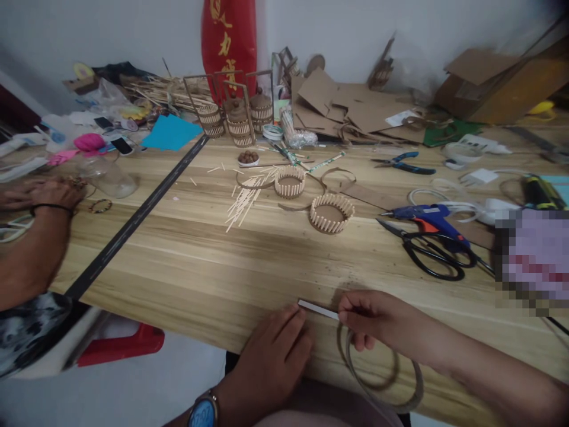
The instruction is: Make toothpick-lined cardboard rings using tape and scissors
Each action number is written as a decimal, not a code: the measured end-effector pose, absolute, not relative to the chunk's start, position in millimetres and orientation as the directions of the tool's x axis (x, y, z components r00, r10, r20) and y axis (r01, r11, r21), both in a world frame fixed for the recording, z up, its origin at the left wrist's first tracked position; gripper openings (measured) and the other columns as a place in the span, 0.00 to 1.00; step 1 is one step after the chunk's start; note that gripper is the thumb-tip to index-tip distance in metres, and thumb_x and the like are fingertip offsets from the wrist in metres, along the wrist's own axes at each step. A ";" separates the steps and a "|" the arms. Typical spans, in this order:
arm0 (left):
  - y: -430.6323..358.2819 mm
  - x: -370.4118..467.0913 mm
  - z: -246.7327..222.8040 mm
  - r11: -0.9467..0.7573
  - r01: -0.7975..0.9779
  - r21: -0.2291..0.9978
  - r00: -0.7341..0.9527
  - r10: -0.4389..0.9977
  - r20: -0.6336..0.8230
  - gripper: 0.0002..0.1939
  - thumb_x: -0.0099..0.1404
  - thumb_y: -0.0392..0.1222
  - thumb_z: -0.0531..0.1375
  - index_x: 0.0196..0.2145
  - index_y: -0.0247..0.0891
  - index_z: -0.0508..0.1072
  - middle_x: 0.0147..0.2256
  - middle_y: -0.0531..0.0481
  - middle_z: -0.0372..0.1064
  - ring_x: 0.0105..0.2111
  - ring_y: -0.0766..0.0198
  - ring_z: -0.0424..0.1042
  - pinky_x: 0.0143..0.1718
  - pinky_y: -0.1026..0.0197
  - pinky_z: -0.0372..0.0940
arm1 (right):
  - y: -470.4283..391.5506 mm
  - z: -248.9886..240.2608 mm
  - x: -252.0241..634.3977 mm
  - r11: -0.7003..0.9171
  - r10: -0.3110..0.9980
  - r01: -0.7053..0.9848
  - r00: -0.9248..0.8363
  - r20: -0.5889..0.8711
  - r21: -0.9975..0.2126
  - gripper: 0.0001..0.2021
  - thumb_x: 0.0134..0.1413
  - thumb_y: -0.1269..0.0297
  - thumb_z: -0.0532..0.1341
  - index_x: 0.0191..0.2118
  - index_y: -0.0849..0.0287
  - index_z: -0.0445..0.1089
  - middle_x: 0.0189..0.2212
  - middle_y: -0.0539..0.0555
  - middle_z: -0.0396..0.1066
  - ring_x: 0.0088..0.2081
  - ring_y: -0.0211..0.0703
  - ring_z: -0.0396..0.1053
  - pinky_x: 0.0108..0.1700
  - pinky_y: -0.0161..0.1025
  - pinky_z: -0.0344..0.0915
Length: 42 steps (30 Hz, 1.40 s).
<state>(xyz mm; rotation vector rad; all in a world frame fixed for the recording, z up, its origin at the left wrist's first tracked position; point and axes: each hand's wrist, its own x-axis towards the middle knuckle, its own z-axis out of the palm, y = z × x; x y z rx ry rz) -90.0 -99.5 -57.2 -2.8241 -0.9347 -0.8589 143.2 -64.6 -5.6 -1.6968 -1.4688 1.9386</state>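
My right hand (368,317) is closed in a pinch on a narrow cardboard strip (317,309). A short straight end of it, pale on top, reaches left from my fingers along the table. The rest is brown and hangs below the hand in a loose loop (415,385) near the table's front edge. My left hand (278,350) lies palm down with its fingers stretched out, the fingertips touching the strip's left end. Farther back stand two rings edged with short wooden sticks, one nearer (332,213) and one behind it (290,181).
Loose sticks (244,201) lie left of the rings. To the right are black scissors (433,255), a blue glue gun (420,212) and pliers (404,162). Small stick baskets (240,127) stand at the back. Another person's hand (57,193) is at the far left.
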 end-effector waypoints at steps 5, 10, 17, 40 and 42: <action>-99.6 -90.0 -57.4 -0.814 0.568 0.126 0.670 0.545 0.504 0.12 0.71 0.34 0.50 0.42 0.32 0.73 0.46 0.39 0.75 0.49 0.52 0.74 0.45 0.52 0.75 | -62.9 -2.8 144.8 -0.507 0.663 0.435 -0.355 -0.659 -0.745 0.22 0.43 0.40 0.62 0.26 0.56 0.61 0.20 0.46 0.63 0.25 0.38 0.67 0.29 0.37 0.61; -99.8 -90.4 -57.9 -0.821 0.559 0.116 0.674 0.532 0.512 0.12 0.71 0.34 0.51 0.43 0.31 0.73 0.46 0.39 0.75 0.50 0.52 0.73 0.46 0.52 0.75 | -62.0 1.6 146.3 -0.535 0.650 0.395 -0.372 -0.662 -0.747 0.25 0.40 0.37 0.63 0.25 0.56 0.61 0.21 0.46 0.62 0.25 0.38 0.68 0.31 0.37 0.63; -99.8 -90.4 -58.1 -0.820 0.560 0.119 0.677 0.535 0.505 0.12 0.70 0.34 0.51 0.43 0.31 0.73 0.45 0.38 0.75 0.50 0.51 0.73 0.45 0.51 0.75 | -62.5 -0.7 144.9 -0.524 0.655 0.431 -0.347 -0.671 -0.734 0.22 0.41 0.40 0.63 0.26 0.56 0.63 0.20 0.46 0.64 0.25 0.37 0.68 0.29 0.36 0.61; -101.5 -92.6 -59.6 -0.797 0.597 0.089 0.678 0.561 0.475 0.08 0.69 0.36 0.52 0.39 0.34 0.71 0.51 0.37 0.72 0.50 0.53 0.73 0.48 0.54 0.73 | -62.9 -6.2 138.9 -0.440 0.697 0.547 -0.292 -0.655 -0.712 0.12 0.48 0.52 0.58 0.25 0.55 0.60 0.16 0.45 0.62 0.21 0.37 0.65 0.26 0.34 0.60; -101.3 -92.4 -60.6 -0.806 0.586 0.088 0.687 0.551 0.473 0.08 0.69 0.35 0.52 0.39 0.33 0.71 0.52 0.36 0.71 0.52 0.52 0.72 0.48 0.53 0.73 | -63.1 -5.9 138.6 -0.430 0.703 0.557 -0.288 -0.650 -0.711 0.12 0.48 0.53 0.58 0.25 0.55 0.60 0.16 0.45 0.62 0.21 0.37 0.65 0.26 0.34 0.61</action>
